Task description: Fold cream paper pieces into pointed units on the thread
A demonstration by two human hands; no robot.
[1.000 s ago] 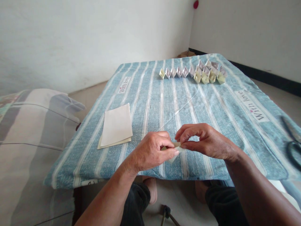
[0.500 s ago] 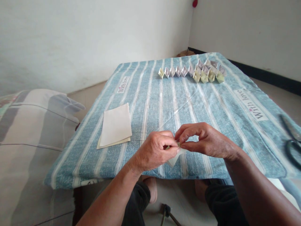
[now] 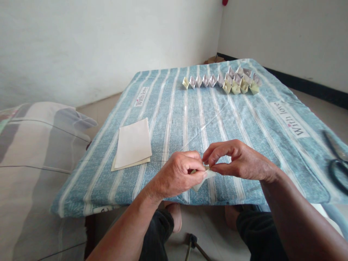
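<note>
Close to the table's front edge, a pale folded piece of paper (image 3: 199,185) is held between both hands. My left hand (image 3: 182,172) pinches it with thumb and fingers, covering much of it. The fingertips of my right hand (image 3: 235,159) are closed on its upper right edge, thumb below and forefinger above. Left of my hands lies a small stack of paper sheets (image 3: 134,143), white on top with a yellowish sheet sticking out beneath. Toward the far side stand several folded paper boats (image 3: 212,81), some pale lilac and some yellowish, in a row and a cluster.
A blue and white striped cloth (image 3: 163,105) covers the table. Black-handled scissors (image 3: 337,163) lie at the right edge. A fabric-draped piece (image 3: 40,174) stands at the left, and a small stand (image 3: 193,241) is on the floor below the front edge.
My right thumb and forefinger have shifted slightly right along the paper's upper edge. My left hand keeps its pinch, and the view has tipped a little.
</note>
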